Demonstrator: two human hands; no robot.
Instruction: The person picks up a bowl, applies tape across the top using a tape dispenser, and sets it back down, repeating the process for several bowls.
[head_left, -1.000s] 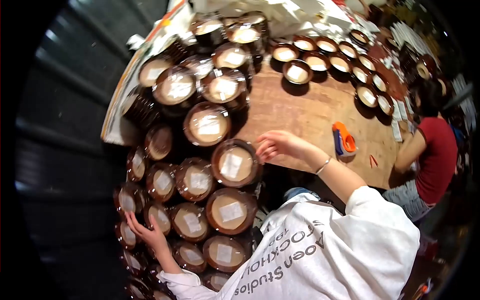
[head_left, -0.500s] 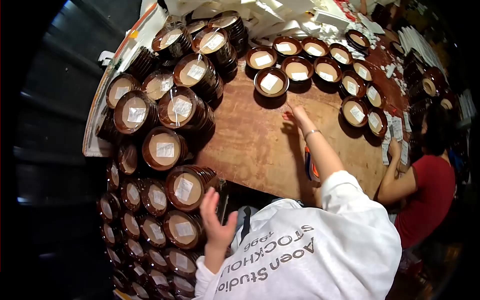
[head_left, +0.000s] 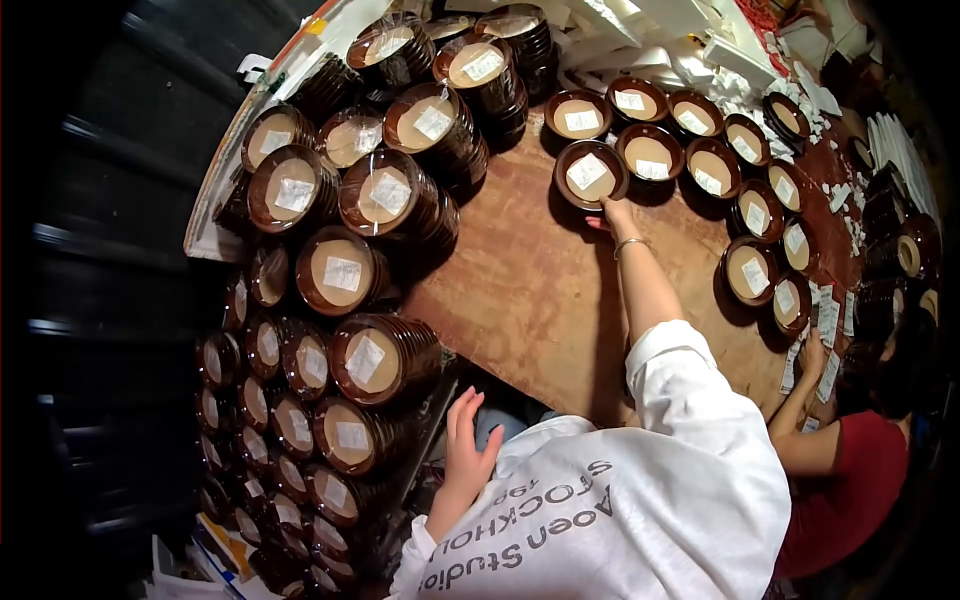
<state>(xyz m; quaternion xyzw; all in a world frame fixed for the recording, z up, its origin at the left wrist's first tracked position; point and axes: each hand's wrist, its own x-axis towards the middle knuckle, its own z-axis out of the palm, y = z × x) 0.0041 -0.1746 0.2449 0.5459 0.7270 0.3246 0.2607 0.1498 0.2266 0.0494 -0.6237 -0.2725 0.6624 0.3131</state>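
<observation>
My right hand (head_left: 612, 216) is at the near rim of a brown bowl (head_left: 590, 176), thumb on the edge and fingers partly hidden below it. The bowl has a tan inside and a white label, and stands at the front of a group of similar labelled bowls (head_left: 650, 152). Low in the view, my left hand (head_left: 468, 450) is raised with its fingers apart, holding nothing. It is just right of the tall stacks of brown bowls (head_left: 368, 360).
Plastic-wrapped bowl stacks (head_left: 388, 193) crowd the left of the wooden table (head_left: 500, 290). White foam pieces (head_left: 660, 45) lie along the far side. At the right, a person in a red shirt (head_left: 850, 490) has a hand at the paper label strips (head_left: 828, 345).
My right hand has reached the front bowl's rim and gripped it. The view has shifted, and my left hand stays raised and open.
</observation>
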